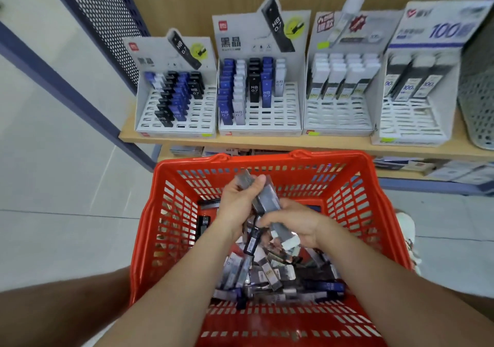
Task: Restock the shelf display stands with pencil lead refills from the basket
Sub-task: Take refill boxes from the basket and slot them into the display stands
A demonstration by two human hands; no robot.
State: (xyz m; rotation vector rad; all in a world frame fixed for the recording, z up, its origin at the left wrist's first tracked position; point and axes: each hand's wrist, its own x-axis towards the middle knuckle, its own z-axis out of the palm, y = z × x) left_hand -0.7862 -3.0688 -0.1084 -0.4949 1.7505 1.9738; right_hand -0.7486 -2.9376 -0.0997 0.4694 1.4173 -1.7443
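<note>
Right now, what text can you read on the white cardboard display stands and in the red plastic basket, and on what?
"黑晶": header of the second white cardboard stand from the left.
"HB 07": black plastic refill case in that stand.
"100": header of the rightmost white cardboard stand.
"HB": black refill case in the red plastic basket.
Red logos, small print: too blurred.

Grey mesh bin [478, 87]: cut off by right edge. Red basket [267, 158]: near rim cut off at bottom edge. Refill bundle [264, 195]: motion-blurred, count indeterminate. Lower-shelf stock [187, 150]: largely hidden behind basket, print illegible.
</note>
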